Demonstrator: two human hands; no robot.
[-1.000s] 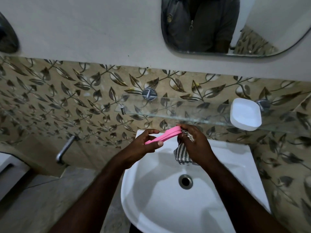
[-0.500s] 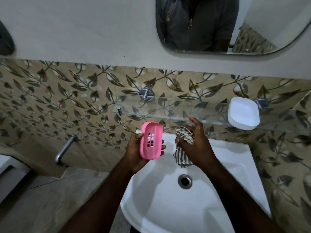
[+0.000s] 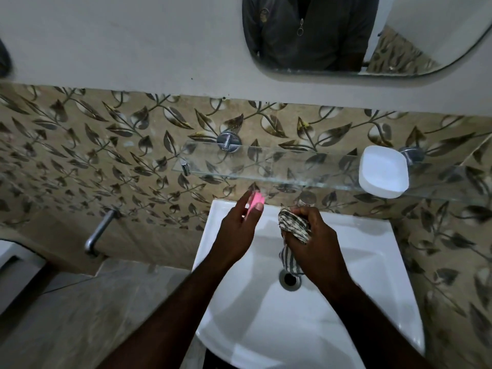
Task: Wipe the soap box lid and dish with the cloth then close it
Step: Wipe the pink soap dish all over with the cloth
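Left hand (image 3: 235, 230) grips the pink dish (image 3: 256, 201) edge-on, thumb on the near face and fingers (image 3: 243, 199) behind it; dish blurred, mostly hidden by the hand, only its top end showing. Right hand (image 3: 312, 235) is clenched around the striped cloth (image 3: 294, 226), a bunched wad poking out at the fingers and a tail hanging below the palm toward the drain (image 3: 289, 278). Cloth and dish are near each other but apart, a gap between them. Both hands are held over the back part of the white sink (image 3: 372, 275), not touching it. White lid (image 3: 383, 171) sits on the glass shelf (image 3: 266, 163) above the sink, at its right end, well apart from both hands. Shelf hangs on chrome mounts (image 3: 229, 141) against leaf-pattern tiles (image 3: 106, 145). Mirror (image 3: 359, 35) above reflects the person's dark zipped top. Chrome pipe (image 3: 99, 233) sticks out of the wall left of the sink.
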